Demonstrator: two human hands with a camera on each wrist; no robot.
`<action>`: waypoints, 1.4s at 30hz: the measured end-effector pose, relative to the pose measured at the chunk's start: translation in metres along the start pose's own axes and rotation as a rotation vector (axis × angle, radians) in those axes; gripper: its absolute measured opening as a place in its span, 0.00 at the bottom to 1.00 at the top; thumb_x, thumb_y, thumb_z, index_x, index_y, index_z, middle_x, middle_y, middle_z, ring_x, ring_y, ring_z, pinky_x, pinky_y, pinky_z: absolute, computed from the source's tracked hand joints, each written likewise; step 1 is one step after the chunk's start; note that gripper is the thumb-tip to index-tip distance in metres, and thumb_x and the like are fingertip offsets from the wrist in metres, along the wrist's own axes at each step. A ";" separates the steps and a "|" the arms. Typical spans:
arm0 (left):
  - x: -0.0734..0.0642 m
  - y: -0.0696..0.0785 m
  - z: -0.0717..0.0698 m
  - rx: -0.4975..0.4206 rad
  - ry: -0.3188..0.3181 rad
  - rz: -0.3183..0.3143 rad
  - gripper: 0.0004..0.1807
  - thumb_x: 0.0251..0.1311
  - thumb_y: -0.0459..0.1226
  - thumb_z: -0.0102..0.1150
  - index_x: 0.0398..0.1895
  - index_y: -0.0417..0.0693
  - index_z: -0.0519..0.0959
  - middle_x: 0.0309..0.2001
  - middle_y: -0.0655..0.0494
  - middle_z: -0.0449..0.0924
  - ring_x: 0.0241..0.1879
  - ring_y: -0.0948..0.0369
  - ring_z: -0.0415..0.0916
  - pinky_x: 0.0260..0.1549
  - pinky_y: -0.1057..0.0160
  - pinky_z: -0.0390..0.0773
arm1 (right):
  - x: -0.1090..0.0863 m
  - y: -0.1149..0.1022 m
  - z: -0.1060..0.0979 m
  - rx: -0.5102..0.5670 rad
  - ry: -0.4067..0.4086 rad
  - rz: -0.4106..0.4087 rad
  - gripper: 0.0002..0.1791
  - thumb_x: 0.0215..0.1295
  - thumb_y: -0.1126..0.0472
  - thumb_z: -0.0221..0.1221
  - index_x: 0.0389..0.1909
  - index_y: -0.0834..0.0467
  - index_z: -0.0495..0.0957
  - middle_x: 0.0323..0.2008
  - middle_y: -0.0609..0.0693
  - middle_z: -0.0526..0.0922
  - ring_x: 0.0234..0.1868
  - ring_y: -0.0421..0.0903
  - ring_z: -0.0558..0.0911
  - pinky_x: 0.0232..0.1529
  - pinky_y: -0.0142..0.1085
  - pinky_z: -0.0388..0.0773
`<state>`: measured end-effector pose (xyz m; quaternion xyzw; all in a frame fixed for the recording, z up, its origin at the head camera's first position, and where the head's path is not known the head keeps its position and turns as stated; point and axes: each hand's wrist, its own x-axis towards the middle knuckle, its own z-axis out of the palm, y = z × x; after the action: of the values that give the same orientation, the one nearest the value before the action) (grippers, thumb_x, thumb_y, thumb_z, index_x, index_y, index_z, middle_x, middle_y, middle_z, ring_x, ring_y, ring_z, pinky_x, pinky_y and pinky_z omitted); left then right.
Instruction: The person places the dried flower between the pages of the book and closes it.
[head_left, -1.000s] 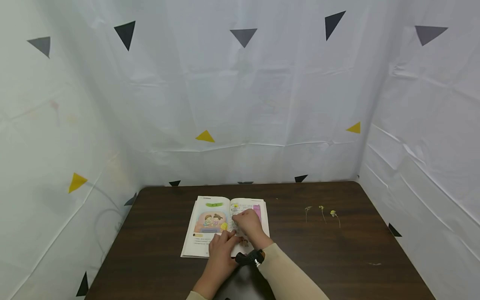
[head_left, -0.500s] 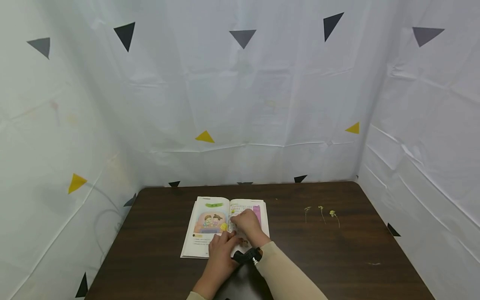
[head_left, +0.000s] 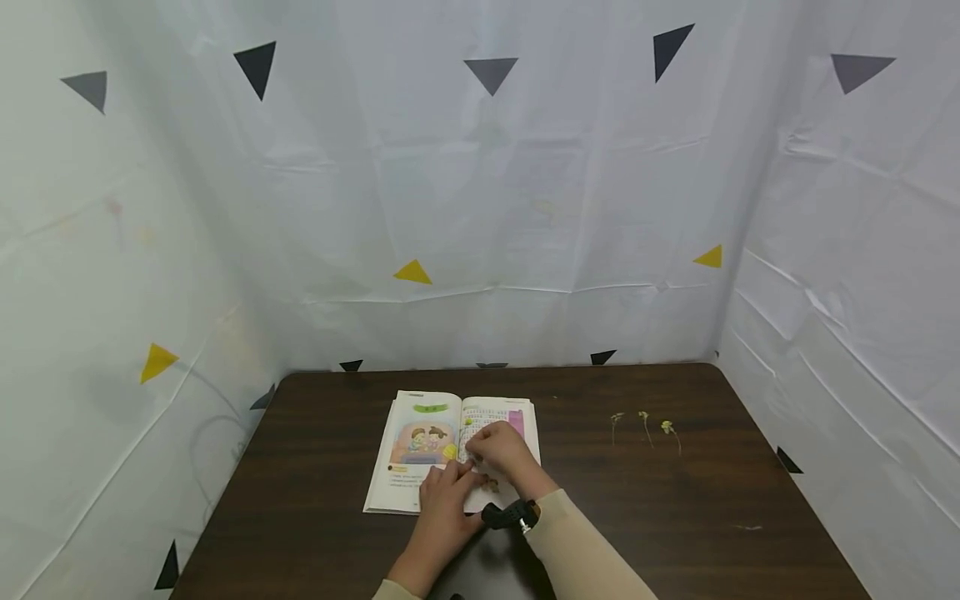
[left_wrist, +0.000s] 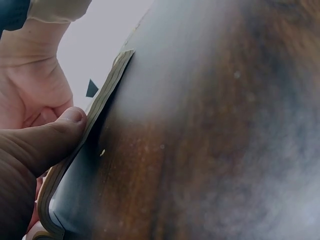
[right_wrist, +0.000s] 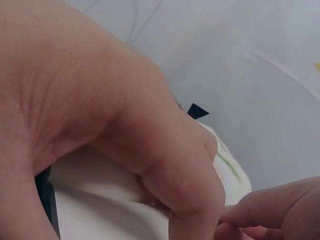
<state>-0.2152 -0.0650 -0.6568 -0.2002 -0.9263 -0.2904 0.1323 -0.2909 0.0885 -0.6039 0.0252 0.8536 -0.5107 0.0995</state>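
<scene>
An open picture book [head_left: 405,492] lies on the dark wooden table, with a cartoon of two children on its left page. My left hand [head_left: 444,504] rests over the lower middle of the book, fingers extended across the pages. In the left wrist view its thumb [left_wrist: 57,137] lies against the book's page edge [left_wrist: 102,100]. Over the right page, my right hand [head_left: 504,450] bends its fingers down close to the left fingertips. From the right wrist view, its bent fingers [right_wrist: 180,170] hide their tips, and I cannot tell whether they pinch anything.
Three small dried yellow flowers, among them a larger-headed flower [head_left: 667,427], lie apart on the table [head_left: 600,500] to the right. A thin pale scrap [head_left: 748,527] is nearer the front right. White sheeting [head_left: 487,208] with triangles encloses the table.
My right hand has shifted slightly to the right and turned, its fingers now pointing down to the page near the left fingertips. The left hand stays on the book.
</scene>
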 end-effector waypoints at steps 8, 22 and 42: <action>0.000 0.002 0.001 -0.003 -0.005 -0.023 0.24 0.51 0.50 0.86 0.52 0.64 0.88 0.58 0.60 0.80 0.47 0.60 0.63 0.51 0.48 0.65 | -0.009 0.005 -0.008 -0.014 -0.051 -0.030 0.06 0.71 0.61 0.68 0.40 0.59 0.90 0.33 0.49 0.88 0.29 0.44 0.76 0.29 0.35 0.72; -0.004 0.001 -0.003 -0.014 -0.028 -0.049 0.28 0.53 0.58 0.83 0.56 0.64 0.88 0.64 0.55 0.80 0.49 0.59 0.63 0.54 0.46 0.65 | -0.033 0.027 -0.035 -0.172 -0.142 -0.150 0.19 0.61 0.63 0.77 0.53 0.53 0.87 0.39 0.56 0.85 0.34 0.48 0.77 0.35 0.39 0.74; -0.003 0.000 0.001 0.002 -0.025 -0.052 0.29 0.53 0.59 0.82 0.57 0.63 0.88 0.68 0.53 0.80 0.57 0.53 0.68 0.59 0.41 0.67 | -0.076 0.073 -0.089 -0.156 -0.239 -0.149 0.41 0.61 0.65 0.79 0.76 0.50 0.78 0.22 0.48 0.76 0.22 0.43 0.72 0.25 0.35 0.69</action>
<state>-0.2128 -0.0651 -0.6585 -0.1794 -0.9331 -0.2902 0.1134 -0.2182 0.2060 -0.6118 -0.1067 0.8723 -0.4482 0.1637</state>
